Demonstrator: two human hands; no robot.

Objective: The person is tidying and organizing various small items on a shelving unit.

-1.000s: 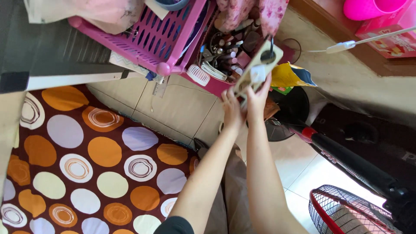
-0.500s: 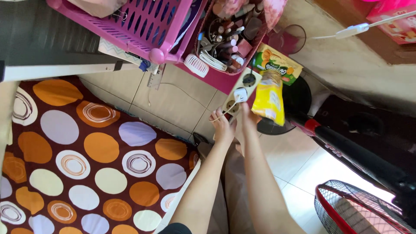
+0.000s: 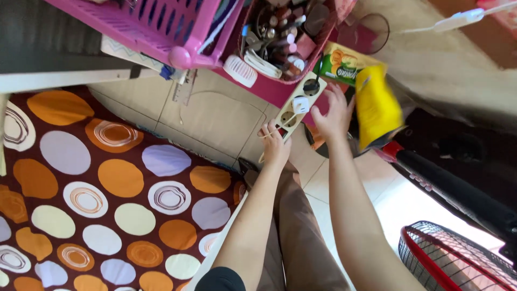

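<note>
Since half a second ago the yellow snack bag [image 3: 377, 110] has swung out to the right of the power strip [image 3: 295, 105], and the right hand [image 3: 335, 114] has shifted beside it. That hand is spread, fingers open, touching the strip's right edge and the bag's near side; whether it truly grips the bag cannot be told through the blur. The left hand [image 3: 276, 146] is closed on the strip's lower end, pinching it with a thin cord. The cream strip sits tilted above the tiled floor [image 3: 221, 121], a white plug [image 3: 300, 104] and a black plug [image 3: 311, 86] seated in it, its top end touching the pink organizer [image 3: 280, 48] packed with cosmetics. A dotted mattress [image 3: 107, 188] lies left, a red fan grille [image 3: 458, 258] lower right. Judged risk: held at one end only, the strip could twist and tug a plug loose, or the bag could slip down.
</note>
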